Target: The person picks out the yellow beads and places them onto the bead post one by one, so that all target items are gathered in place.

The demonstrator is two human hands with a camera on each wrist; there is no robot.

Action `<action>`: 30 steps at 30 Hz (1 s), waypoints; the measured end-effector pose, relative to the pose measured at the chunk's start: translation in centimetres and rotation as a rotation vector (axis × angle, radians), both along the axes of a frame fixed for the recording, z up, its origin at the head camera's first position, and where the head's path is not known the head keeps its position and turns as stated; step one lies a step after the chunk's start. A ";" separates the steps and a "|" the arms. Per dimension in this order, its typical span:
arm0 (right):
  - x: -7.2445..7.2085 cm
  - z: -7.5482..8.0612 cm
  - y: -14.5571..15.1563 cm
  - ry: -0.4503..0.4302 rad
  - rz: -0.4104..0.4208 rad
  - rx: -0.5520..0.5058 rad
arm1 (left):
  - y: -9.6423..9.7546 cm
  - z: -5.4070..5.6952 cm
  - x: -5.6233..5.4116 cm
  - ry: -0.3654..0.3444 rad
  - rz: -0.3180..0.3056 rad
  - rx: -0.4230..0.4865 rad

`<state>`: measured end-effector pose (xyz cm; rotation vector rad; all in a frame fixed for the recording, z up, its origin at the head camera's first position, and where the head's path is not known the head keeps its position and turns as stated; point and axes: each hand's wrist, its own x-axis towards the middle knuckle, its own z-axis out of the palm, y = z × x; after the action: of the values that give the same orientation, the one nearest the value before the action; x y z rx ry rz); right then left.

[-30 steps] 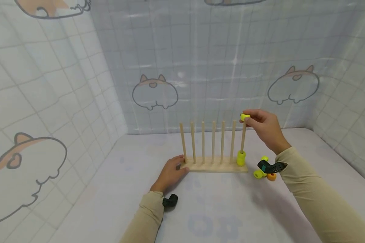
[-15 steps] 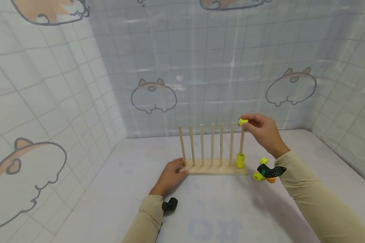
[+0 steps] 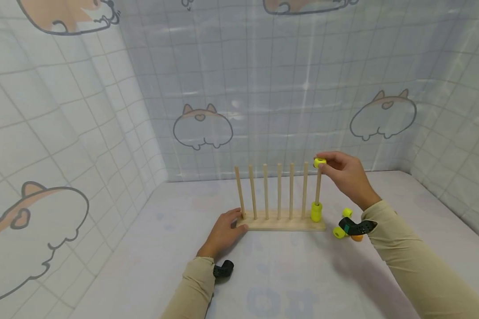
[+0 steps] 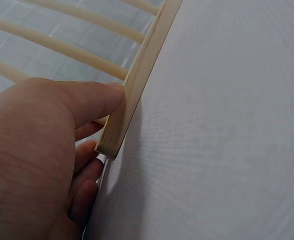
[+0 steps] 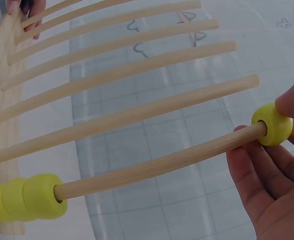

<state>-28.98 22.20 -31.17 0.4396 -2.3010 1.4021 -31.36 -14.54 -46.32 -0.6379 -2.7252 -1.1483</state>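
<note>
A wooden peg stand with a row of several upright pegs rests on the table. My left hand holds the left end of its base, thumb over the front edge in the left wrist view and the other fingers behind. At the far right, my right hand pinches a yellow bead between thumb and fingers. This bead sits round the tip of the rightmost peg, the peg's end inside its hole. Three yellow beads are stacked at the foot of that same peg.
Right of the stand lie loose yellow beads and an orange bead, partly hidden behind the black wrist strap. A grid-patterned sheet with cartoon animals closes off the back and both sides.
My right hand has brought the yellow bead down slightly onto the rightmost peg's tip. The left hand keeps its place on the base. The head view has tilted a little.
</note>
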 end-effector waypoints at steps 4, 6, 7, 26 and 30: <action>0.1 0.0 0.0 0.000 -0.003 0.007 | 0.0 -0.1 0.1 -0.005 0.003 -0.003; 0.1 0.1 0.1 0.002 0.000 0.008 | 0.0 -0.1 0.1 -0.013 0.009 -0.007; 0.2 0.1 0.1 0.004 0.002 0.011 | 0.0 -0.2 0.1 -0.013 0.010 -0.008; 0.4 0.5 0.1 -0.007 0.004 0.042 | -0.1 0.0 -0.1 -0.032 0.002 0.001; 0.2 0.4 0.2 -0.031 -0.009 0.041 | 0.0 -0.1 -0.2 -0.014 -0.006 0.012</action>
<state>-28.74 22.42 -30.72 0.4213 -2.3575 1.3690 -31.58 -14.56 -46.47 -0.6388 -2.7275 -1.1738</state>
